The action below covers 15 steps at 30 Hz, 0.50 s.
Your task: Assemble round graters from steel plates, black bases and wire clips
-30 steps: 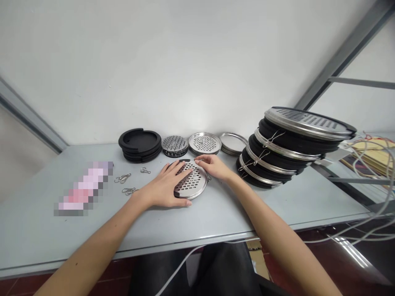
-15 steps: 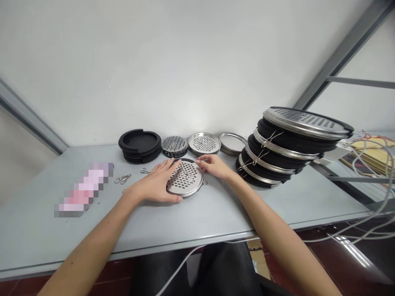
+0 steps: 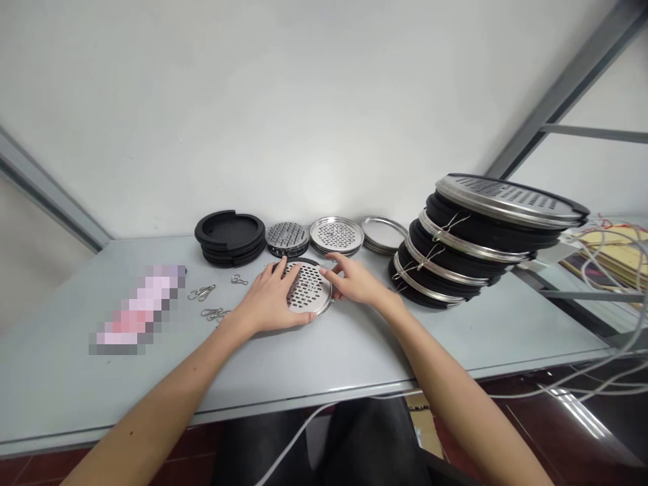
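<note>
A round metal grater with a black edge piece lies flat on the table in front of me. My left hand spans its left side, fingers across the top and thumb along the near edge. My right hand is curled at the right rim, thumb and fingertips against it. A small metal clip shows partly at that rim, beneath the right fingers. More wire clips lie left of my left hand, one clip alone and a small bunch of clips nearer.
Behind the hands stand stacked black rings, small grater discs, perforated plates and plain metal rims. A tall leaning stack of graters rises at right. A blurred pink item lies left; white cables hang right.
The grater has shifted slightly right and away from me. My left hand moved right with it, uncovering clips on the table. My right fingers now curl further over the rim.
</note>
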Tool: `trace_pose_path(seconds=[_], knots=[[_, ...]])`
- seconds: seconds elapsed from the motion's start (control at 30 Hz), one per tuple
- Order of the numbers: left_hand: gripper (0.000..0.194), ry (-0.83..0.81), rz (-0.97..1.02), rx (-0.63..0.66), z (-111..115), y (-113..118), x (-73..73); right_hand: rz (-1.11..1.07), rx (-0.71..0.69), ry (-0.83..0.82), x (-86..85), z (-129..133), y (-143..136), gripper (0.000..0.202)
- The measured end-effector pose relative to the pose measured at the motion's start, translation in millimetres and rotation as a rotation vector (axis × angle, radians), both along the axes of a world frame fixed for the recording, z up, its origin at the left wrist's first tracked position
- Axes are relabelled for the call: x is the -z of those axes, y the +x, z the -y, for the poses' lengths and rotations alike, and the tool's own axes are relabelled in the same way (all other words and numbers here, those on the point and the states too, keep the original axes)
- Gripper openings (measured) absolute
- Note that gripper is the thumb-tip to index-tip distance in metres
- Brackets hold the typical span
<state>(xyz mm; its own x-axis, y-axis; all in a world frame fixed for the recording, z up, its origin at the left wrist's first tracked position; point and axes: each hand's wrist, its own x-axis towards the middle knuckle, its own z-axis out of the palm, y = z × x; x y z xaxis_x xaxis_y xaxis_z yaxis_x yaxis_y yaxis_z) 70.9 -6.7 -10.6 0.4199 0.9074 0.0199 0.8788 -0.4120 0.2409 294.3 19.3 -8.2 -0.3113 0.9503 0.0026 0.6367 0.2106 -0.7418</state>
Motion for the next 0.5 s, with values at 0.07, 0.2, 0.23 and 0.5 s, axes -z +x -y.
trace_pose_path(seconds=[0.07,0.2,0.23,0.5], knots=[[0.107,0.026,0.015,-0.010,-2,0,1.1,-0.024,-0.014,-0.057,-0.2,3,-1,0.052],[0.103,0.054,0.026,-0.002,-5,-2,3.7,0.024,-0.009,-0.021,-0.5,3,1,0.054],[0.102,0.057,0.025,0.004,-6,-3,4.4,0.043,-0.012,0.012,-0.4,1,1,0.051],[0.100,0.089,0.039,0.002,-12,-6,9.4,-0.100,-0.095,-0.173,-3.4,1,3,0.054]])
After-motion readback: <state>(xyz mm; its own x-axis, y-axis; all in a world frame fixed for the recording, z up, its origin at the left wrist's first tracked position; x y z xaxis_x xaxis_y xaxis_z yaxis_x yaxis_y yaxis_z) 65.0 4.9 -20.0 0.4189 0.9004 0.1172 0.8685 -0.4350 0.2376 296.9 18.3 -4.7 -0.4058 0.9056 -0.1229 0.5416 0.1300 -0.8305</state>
